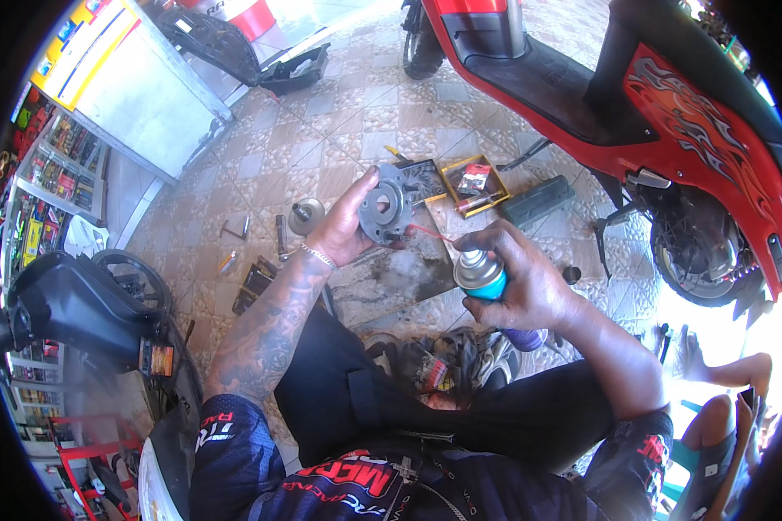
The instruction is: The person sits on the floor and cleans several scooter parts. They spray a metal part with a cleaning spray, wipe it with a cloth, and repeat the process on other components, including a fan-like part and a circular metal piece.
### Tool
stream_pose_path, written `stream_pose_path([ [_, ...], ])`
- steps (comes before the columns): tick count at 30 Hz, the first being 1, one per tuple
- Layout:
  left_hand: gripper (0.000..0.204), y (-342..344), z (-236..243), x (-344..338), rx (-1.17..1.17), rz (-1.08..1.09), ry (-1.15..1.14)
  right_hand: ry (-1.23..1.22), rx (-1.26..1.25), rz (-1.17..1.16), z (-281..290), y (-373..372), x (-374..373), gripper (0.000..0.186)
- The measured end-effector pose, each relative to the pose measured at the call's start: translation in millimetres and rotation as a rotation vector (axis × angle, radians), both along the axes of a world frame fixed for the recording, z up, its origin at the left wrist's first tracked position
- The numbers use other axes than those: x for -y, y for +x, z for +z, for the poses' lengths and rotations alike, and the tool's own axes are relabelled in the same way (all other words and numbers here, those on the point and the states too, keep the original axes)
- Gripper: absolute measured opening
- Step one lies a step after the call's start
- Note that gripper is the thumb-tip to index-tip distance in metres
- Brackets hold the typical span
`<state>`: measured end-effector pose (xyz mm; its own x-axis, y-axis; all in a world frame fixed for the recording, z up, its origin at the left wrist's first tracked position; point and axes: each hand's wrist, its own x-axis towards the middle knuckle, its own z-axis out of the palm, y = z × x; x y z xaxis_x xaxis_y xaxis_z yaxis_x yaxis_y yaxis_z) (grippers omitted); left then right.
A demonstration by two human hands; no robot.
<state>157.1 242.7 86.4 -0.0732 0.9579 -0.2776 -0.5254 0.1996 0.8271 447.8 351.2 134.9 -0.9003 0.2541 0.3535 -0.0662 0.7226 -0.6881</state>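
My left hand [346,227] grips a round grey metal plate [391,219] with a central hole and lugs on its rim, held up at chest front. My right hand [534,282] is wrapped around an aerosol spray can [481,285] with a silver top and teal body, its index finger on the nozzle. From the nozzle a thin red straw [427,232] points left at the plate's lower edge. Pale mist hangs below the plate, over a grey slab [365,291] on the floor. Which part of the plate the spray reaches, I cannot tell.
Beyond my hands lie a yellow tray [502,196] with small packets and a dark green box [539,201]. A red motorcycle [695,139] stands right, a black scooter [87,300] left. Loose tools, including a hammer [235,230], lie on the tiles. Another person's legs [725,373] show at right.
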Motion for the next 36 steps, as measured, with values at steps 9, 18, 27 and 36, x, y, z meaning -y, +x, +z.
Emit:
stream_pose_path([
  [9,0.061,-0.9,-7.9,-1.2,-0.022,0.031,-0.009,-0.031,-0.09,0.09,10.9,-6.4,9.2,0.07],
  [18,0.063,-9.6,-10.8,-2.0,-0.031,-0.019,-0.019,-0.026,-0.094,0.119,6.7,-9.5,5.7,0.068],
  [27,0.053,4.9,-2.3,-4.6,0.022,0.068,-0.003,-0.057,0.043,0.123,8.2,-1.1,3.4,0.07],
  [36,0.054,2.9,0.8,-2.3,0.023,0.034,-0.015,-0.077,0.056,0.128,12.0,-4.5,7.5,0.07],
])
